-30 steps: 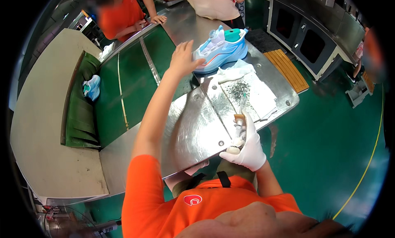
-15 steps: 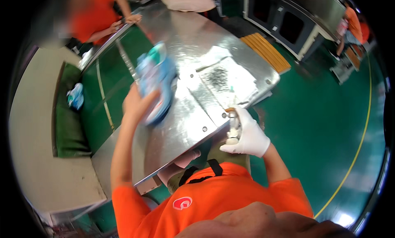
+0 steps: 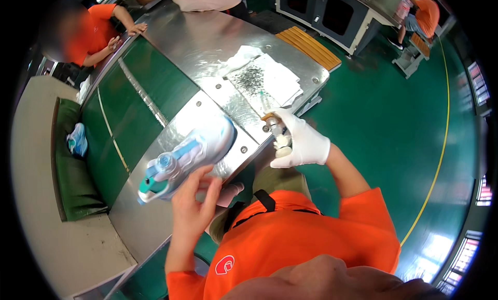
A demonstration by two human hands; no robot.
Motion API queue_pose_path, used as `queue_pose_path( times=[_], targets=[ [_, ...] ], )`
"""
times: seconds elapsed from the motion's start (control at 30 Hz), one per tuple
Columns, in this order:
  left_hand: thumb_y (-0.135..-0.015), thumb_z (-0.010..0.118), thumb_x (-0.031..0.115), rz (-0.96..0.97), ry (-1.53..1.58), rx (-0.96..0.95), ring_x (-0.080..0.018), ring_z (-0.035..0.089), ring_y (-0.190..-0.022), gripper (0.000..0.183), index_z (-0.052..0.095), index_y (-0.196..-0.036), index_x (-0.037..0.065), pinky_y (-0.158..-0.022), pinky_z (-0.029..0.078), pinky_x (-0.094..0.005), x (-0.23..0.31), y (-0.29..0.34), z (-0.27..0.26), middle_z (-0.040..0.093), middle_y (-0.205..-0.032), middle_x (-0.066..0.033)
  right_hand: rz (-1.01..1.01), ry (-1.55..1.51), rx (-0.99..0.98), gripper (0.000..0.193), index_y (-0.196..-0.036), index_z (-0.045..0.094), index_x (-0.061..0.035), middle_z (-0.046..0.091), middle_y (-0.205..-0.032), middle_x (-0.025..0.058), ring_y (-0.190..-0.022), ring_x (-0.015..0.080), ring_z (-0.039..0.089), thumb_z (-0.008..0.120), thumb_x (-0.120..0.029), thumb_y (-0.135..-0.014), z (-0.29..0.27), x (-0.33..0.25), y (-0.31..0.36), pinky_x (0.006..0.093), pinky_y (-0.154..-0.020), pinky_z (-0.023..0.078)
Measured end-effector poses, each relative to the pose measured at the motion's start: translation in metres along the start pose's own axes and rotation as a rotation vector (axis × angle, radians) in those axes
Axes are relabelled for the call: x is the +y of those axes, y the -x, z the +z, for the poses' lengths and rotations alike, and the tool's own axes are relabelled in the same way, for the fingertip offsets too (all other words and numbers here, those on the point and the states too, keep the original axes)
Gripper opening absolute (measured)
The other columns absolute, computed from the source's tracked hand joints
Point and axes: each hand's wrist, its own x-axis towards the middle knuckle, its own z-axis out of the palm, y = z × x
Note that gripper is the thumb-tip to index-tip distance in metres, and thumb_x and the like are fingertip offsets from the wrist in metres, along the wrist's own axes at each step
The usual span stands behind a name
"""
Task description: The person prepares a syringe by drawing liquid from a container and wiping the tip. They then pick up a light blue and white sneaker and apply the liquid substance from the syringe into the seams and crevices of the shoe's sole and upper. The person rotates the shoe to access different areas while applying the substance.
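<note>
A white and light-blue sneaker (image 3: 193, 153) with a teal patch lies slightly blurred over the metal table, its teal end toward the near left. Just beside it is my bare left hand (image 3: 193, 204), its fingers curved but apart and nothing gripped between them; whether the fingertips touch the shoe I cannot tell. My right hand (image 3: 306, 142), in a white glove, is closed around a small hand tool (image 3: 280, 139) with a brown tip, a metal collar and a whitish lower part. It is held at the table's right edge, and the glove hides part of it.
White sheets (image 3: 279, 82), one speckled black, lie on the metal table (image 3: 207, 45). A green conveyor belt (image 3: 129, 103) runs along the left, with another blue-white shoe (image 3: 77, 140) at its far-left side. A co-worker (image 3: 96, 35) leans at the far left. A yellow slatted platform (image 3: 310, 46) stands beyond.
The sneaker, earlier upright in my left hand, now lies tilted lower on the table and out of the grip. My left hand has moved down and right; my right hand keeps its hold.
</note>
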Motion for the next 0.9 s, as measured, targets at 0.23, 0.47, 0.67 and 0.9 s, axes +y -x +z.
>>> queue_pose_path(
  times=[0.23,0.47,0.67,0.9],
  targets=[
    [-0.075,0.077,0.026,0.070,-0.576,0.015,-0.0363,0.063,-0.098,0.057,0.055,-0.124,0.007,-0.084,0.051,-0.0420,-0.013,-0.032,-0.063,0.064,-0.112,-0.0141,0.044,0.073,-0.113,0.101,-0.139,0.035,0.0000,0.057,-0.112,0.0142,-0.103,0.0182,0.057,0.090,-0.020,-0.056,-0.007,-0.012,-0.004,0.0330,-0.087,0.049],
    [-0.073,0.076,0.022,0.356,-0.468,-0.002,-0.0333,0.064,-0.087,0.052,0.054,-0.117,0.005,-0.072,0.053,-0.0384,-0.046,0.019,-0.074,0.061,-0.110,-0.0158,0.102,0.047,-0.206,0.093,-0.138,0.039,-0.0028,0.056,-0.117,0.0090,-0.103,0.0178,0.054,0.076,-0.011,-0.053,-0.013,-0.045,-0.024,0.0299,-0.088,0.046],
    [-0.077,0.067,0.009,0.528,-0.611,-0.029,-0.0361,0.059,-0.111,0.033,0.062,-0.110,0.007,-0.089,0.053,-0.0449,-0.065,0.066,-0.093,0.059,-0.123,-0.0157,0.100,0.211,-0.306,0.093,-0.137,0.040,-0.0021,0.055,-0.117,0.0095,-0.105,0.0199,0.055,0.076,-0.013,-0.052,-0.011,-0.027,-0.045,0.0311,-0.094,0.043],
    [-0.076,0.080,0.020,0.433,-0.570,0.274,-0.0255,0.062,-0.110,0.034,0.068,-0.108,0.015,-0.098,0.051,-0.0438,-0.089,0.092,-0.087,0.065,-0.116,-0.0033,0.408,-0.226,-0.392,0.090,-0.139,0.036,0.0067,0.057,-0.105,0.0177,-0.078,0.0212,0.058,0.068,-0.053,-0.079,0.019,-0.063,-0.068,0.0284,-0.064,0.050]
  ],
)
